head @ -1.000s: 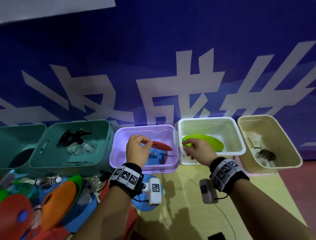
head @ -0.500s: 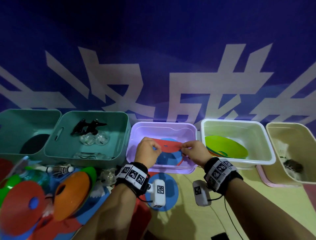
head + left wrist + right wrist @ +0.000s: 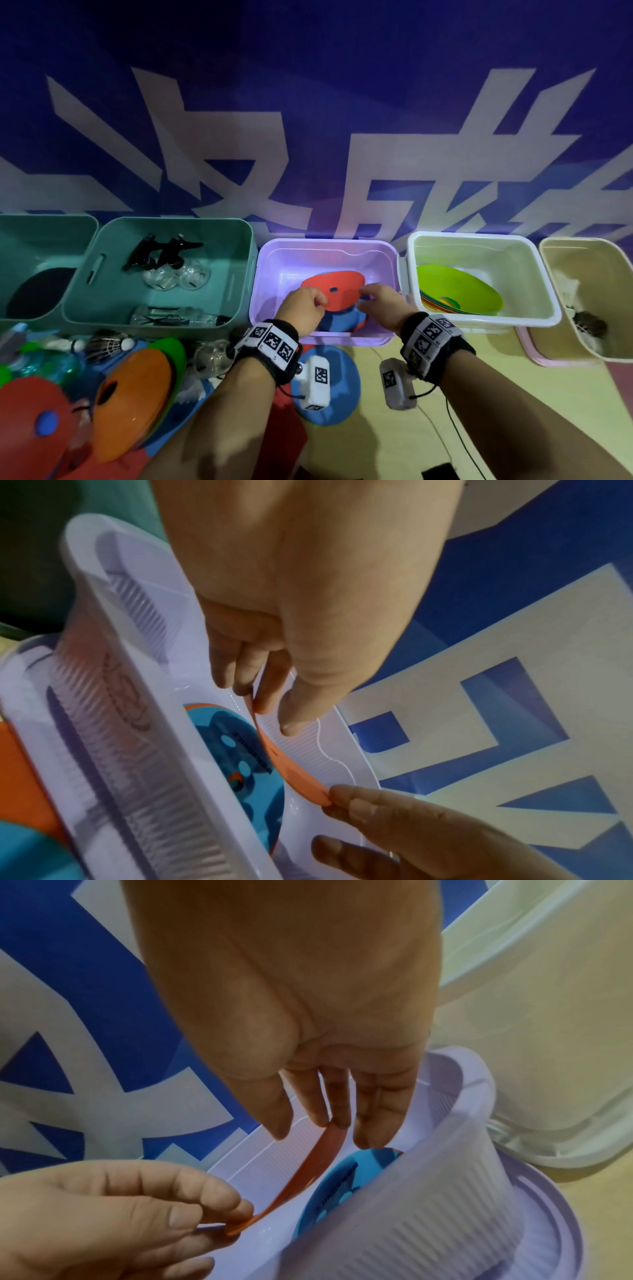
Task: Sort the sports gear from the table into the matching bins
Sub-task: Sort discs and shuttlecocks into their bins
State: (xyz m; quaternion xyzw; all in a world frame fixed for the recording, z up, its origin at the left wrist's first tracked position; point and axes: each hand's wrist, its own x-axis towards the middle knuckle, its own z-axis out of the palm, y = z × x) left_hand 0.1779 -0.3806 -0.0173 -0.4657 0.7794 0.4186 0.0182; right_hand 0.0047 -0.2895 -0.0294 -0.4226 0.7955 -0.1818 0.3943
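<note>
A flat red disc (image 3: 342,279) with a small hole hangs tilted inside the purple bin (image 3: 325,243), above a blue disc (image 3: 344,318) lying on the bin floor. My left hand (image 3: 301,305) pinches the disc's left edge between thumb and fingers. On the other side, my right hand (image 3: 380,301) holds its right edge with the fingertips. The left wrist view shows the left hand (image 3: 267,712) pinching the thin disc (image 3: 291,767) edge-on. In the right wrist view, the right hand (image 3: 318,1129) meets the end of the disc (image 3: 308,1164).
A white bin (image 3: 479,236) right of the purple one holds a stack of cones, green on top (image 3: 459,294). A beige bin (image 3: 582,241) stands far right, two teal bins (image 3: 161,221) left. Orange cone (image 3: 133,397), red disc (image 3: 30,421), shuttlecocks (image 3: 106,346) and blue disc (image 3: 342,383) lie on the table.
My right hand left the green cone in the white bin and moved left to the red disc. Both hands then lowered the disc deeper into the purple bin.
</note>
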